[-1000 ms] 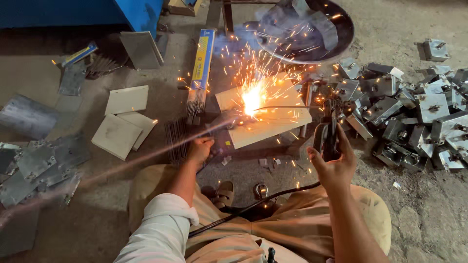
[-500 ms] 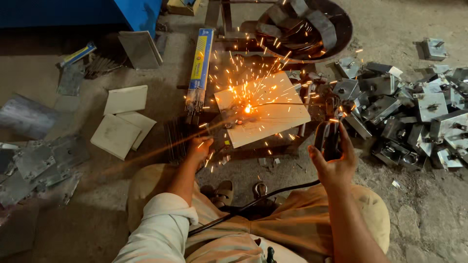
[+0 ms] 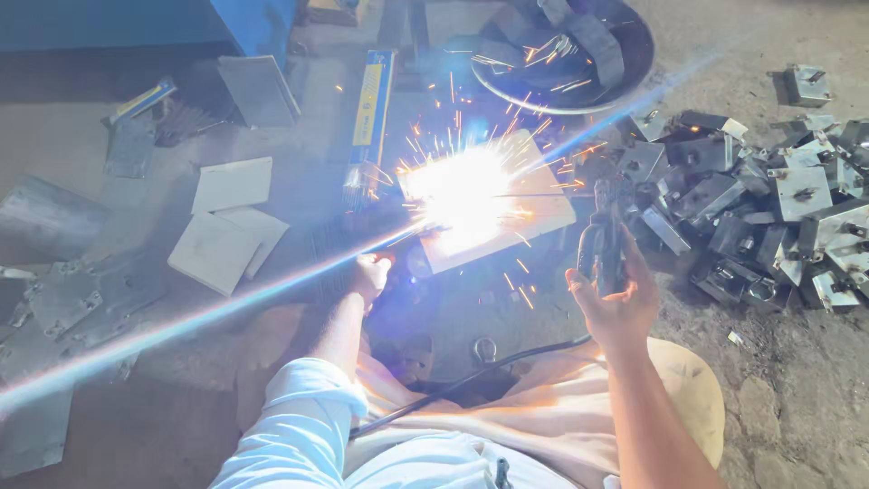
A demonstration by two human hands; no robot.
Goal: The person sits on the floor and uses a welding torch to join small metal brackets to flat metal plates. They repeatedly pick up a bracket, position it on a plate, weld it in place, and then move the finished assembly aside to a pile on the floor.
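Observation:
My left hand [image 3: 370,274] is closed around a welding electrode holder whose tip reaches a pale flat metal plate [image 3: 543,213] on the floor. A white-blue arc [image 3: 463,192] burns there and throws orange sparks outward. My right hand [image 3: 618,299] is raised to the right of the plate, gripping a dark, narrow hand-held object [image 3: 602,240] upright; glare keeps me from telling what it is. A black cable [image 3: 471,380] crosses my lap below both hands.
A heap of grey metal brackets [image 3: 769,208] lies at the right. A round black pan [image 3: 579,54] with scrap sits at the back. A blue-and-yellow electrode box [image 3: 369,113] lies left of the plate. Pale square plates [image 3: 226,226] and flat grey sheets [image 3: 63,299] lie at the left.
The arc has flared from a small orange spark burst into a large white-blue glare with a long streak of lens flare. Both hands stay almost where they were.

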